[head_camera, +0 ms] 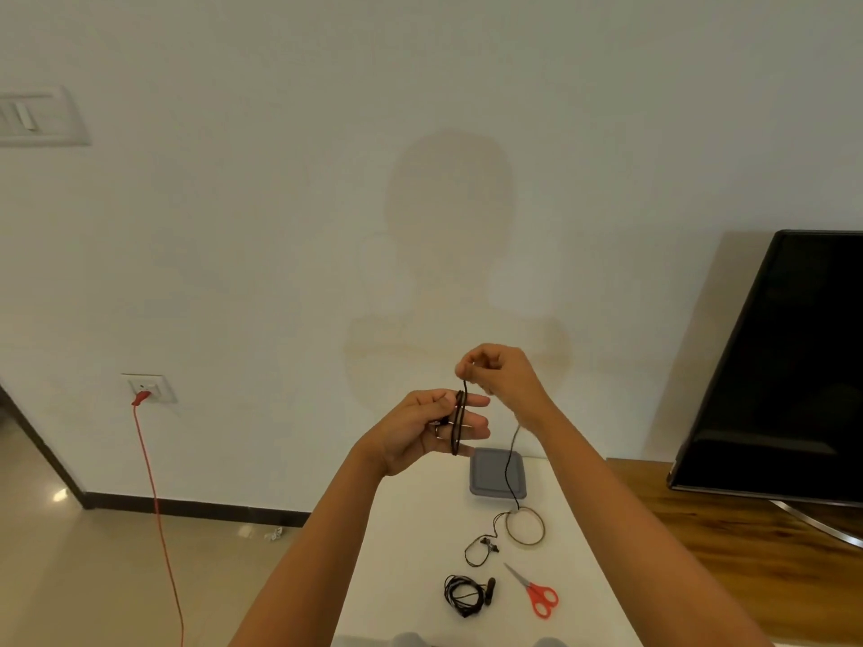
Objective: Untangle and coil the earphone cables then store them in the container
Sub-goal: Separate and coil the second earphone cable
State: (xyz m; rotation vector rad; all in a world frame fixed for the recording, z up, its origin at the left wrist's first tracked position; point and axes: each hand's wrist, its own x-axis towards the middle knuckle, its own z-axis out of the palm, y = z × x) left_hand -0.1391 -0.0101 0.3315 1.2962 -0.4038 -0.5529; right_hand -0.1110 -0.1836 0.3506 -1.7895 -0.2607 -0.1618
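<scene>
- L hand, i.e. left hand (pixel 422 429), is up at mid-frame with its fingers (pixel 471 401) stretched out straight toward the right. The black earphone cable (pixel 458 422) is wound round them in a few tight turns.
- Small metallic bit by the L palm, prob. the plug. Can't tell if the thumb pins it.
- R hand, i.e. right hand (pixel 502 373), sits just above and right of the left, fingers curled in. It pinches the cable betw. thumb and fingertips, right above the wraps.
- From that pinch the loose cable drops behind the R wrist, crosses in front of the container (pixel 485 478) and lands on the white table (pixel 397 553).
- Its tail end w/ the earbuds (pixel 488 547) lies on the table in a small loop, touching a thin tan ring (pixel 543 530).
- The container is grey, squarish, lid on, at the far edge of the table, below the hands in the view.
- The second earphone set (pixel 467 595), black, lies bundled nearer the camera, apart from the first.
- Red-handled scissors (pixel 537 595) lie just right of that bundle, blades pointing up-left.
- Off to the side: dark TV (pixel 784 357) at right on a wooden top, and a red cord (pixel 156 506) plugged into a wall socket (pixel 156 384) at left.
</scene>
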